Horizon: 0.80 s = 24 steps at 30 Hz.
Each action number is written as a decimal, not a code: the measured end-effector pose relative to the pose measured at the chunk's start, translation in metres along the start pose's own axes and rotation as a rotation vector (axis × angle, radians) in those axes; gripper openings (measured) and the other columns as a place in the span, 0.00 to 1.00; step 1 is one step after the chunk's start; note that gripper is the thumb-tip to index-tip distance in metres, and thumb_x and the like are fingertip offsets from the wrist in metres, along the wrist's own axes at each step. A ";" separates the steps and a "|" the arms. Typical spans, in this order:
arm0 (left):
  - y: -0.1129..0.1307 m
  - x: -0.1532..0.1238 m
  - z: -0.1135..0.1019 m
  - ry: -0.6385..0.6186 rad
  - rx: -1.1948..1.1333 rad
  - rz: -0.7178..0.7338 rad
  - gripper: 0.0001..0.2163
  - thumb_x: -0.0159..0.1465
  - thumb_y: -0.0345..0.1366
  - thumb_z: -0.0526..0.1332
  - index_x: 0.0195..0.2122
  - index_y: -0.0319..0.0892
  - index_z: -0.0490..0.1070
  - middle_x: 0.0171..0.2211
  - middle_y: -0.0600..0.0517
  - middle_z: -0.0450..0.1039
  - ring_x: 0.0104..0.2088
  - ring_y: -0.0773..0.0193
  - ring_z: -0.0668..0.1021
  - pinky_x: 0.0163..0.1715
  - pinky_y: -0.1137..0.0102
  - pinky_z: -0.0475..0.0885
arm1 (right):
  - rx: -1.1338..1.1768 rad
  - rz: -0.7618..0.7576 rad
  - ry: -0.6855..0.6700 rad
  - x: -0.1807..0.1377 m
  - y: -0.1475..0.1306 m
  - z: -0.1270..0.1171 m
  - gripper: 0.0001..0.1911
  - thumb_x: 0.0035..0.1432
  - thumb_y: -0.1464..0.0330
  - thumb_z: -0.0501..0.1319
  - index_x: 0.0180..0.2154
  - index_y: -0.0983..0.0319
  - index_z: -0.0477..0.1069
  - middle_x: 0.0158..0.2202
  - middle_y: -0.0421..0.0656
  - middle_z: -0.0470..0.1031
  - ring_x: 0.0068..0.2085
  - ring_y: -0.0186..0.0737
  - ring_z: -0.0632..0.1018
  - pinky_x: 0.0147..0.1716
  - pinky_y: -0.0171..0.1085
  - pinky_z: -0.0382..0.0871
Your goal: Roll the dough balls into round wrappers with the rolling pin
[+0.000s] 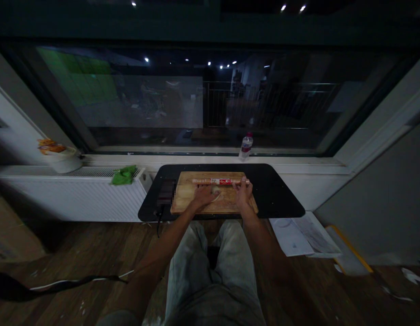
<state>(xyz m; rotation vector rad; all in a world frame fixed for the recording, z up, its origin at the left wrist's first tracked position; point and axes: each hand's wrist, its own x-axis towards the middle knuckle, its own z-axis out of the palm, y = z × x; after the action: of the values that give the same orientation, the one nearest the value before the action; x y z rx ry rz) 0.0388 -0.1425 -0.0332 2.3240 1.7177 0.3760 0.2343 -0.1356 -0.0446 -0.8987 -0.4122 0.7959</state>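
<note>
A wooden cutting board (185, 190) lies on a small black table in front of me. Across its far part runs a long, thin, light-coloured stick (224, 181) with a red and white label around its middle. The fingers of my right hand (243, 192) close on the right end of this stick. My left hand (203, 195) rests low over the board with its fingers stretched, just on the near side of the stick. By its thumb is a small pale piece (215, 194), too dim to name.
The black tabletop (274, 194) extends right of the board. A blurred dark object (166, 192) with a cable lies to the left. A water bottle (246, 147) stands on the windowsill. A green cloth (124, 175) and a white tub (62, 159) sit on the radiator.
</note>
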 end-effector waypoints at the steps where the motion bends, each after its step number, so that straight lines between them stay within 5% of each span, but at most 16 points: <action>1: 0.001 0.000 -0.001 0.009 -0.003 -0.009 0.29 0.77 0.61 0.59 0.66 0.45 0.79 0.70 0.41 0.78 0.73 0.40 0.73 0.76 0.50 0.62 | -0.008 -0.001 -0.005 0.001 0.000 -0.001 0.28 0.58 0.46 0.76 0.39 0.52 0.62 0.38 0.33 0.78 0.38 0.38 0.85 0.41 0.39 0.89; 15: -0.006 -0.001 -0.001 0.079 -0.099 -0.059 0.24 0.80 0.52 0.59 0.66 0.41 0.80 0.66 0.39 0.81 0.68 0.44 0.79 0.72 0.56 0.67 | -0.010 0.013 0.005 0.002 0.001 -0.001 0.27 0.59 0.46 0.77 0.40 0.52 0.64 0.38 0.34 0.79 0.39 0.38 0.85 0.44 0.41 0.91; 24: -0.004 -0.007 -0.002 0.043 0.091 0.043 0.27 0.83 0.52 0.49 0.69 0.44 0.78 0.73 0.39 0.74 0.75 0.40 0.71 0.78 0.44 0.57 | 0.005 0.001 0.018 0.003 0.002 -0.001 0.23 0.61 0.49 0.75 0.40 0.53 0.66 0.36 0.34 0.79 0.40 0.40 0.86 0.46 0.46 0.91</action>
<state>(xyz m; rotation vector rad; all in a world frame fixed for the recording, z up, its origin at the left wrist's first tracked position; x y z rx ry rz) 0.0322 -0.1481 -0.0333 2.4374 1.7414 0.3647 0.2361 -0.1328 -0.0474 -0.9010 -0.3943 0.7887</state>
